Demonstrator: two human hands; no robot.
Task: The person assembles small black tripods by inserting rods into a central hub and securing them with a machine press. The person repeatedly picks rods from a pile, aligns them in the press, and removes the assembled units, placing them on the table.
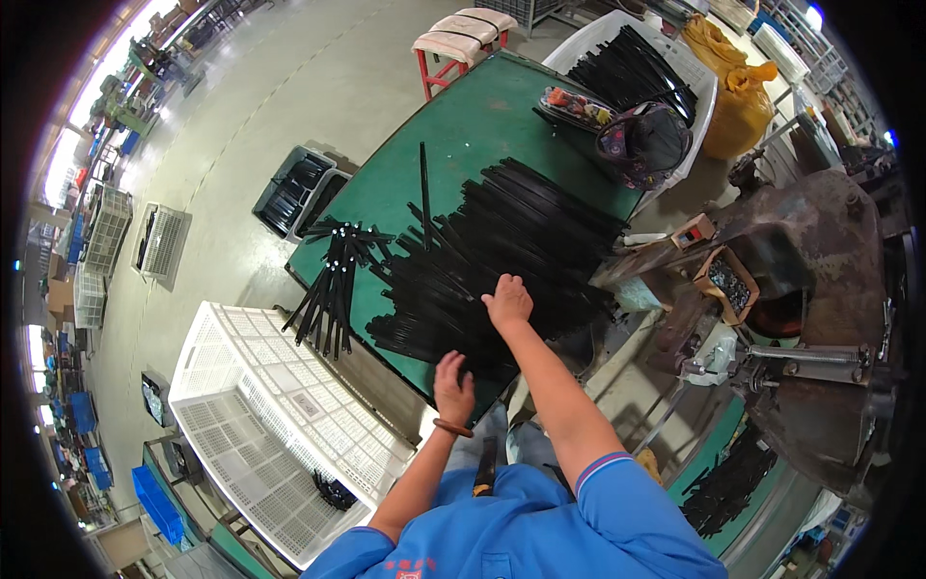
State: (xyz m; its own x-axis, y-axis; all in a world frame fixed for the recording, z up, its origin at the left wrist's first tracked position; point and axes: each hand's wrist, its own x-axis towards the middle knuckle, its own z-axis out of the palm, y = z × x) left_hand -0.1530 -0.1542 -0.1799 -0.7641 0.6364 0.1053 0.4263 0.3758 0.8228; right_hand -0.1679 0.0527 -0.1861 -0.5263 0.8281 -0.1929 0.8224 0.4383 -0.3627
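A wide heap of long, thin black strips (pixel 521 222) lies on the green tabletop (pixel 391 183), most of them side by side. My right hand (pixel 509 301) is over the middle of the heap with its fingers curled in; what they grip, if anything, is lost against the black. Closer to me, my left hand (pixel 453 386) is at the near edge of the heap, fingers stretched and apart, holding nothing I can see. A separate bundle of black strips with light-coloured ends (pixel 336 280) juts over the table's left edge.
A white perforated crate (pixel 289 386) stands left of the table. At the far right, a white bin (pixel 709 92) holds more strips, beside a dark patterned bag (pixel 644 145). A heavy machine (pixel 810 251) with a box of small metal parts (pixel 728 285) stands at right.
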